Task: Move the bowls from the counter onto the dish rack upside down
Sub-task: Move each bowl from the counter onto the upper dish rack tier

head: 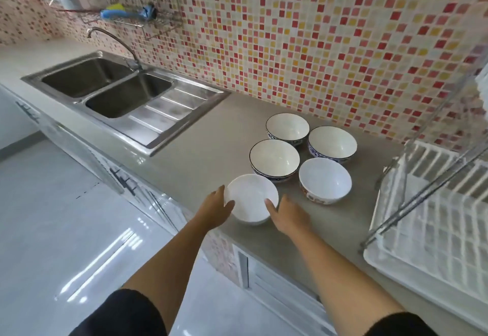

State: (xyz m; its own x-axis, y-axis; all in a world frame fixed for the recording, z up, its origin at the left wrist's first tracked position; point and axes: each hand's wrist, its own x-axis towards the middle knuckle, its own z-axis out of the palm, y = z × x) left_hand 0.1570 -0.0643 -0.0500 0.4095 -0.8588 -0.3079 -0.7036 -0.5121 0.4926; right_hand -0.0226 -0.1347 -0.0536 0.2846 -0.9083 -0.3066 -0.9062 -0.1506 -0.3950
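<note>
Cupping plain white bowl (250, 198) on counter (200, 151): left hand (215, 207), right hand (289, 215), fingers spread; no readable writing.

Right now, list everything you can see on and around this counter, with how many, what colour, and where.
bowls: five, white inside, upright, clustered on the counter
dish rack: one, white, right end of counter, no bowls seen on it
sink: one, steel, double basin, left
faucet: one, metal, behind sink
wall shelf: one, wire, holds blue and yellow items
left hand: on nearest bowl's left rim
right hand: fingers at its right rim
</note>
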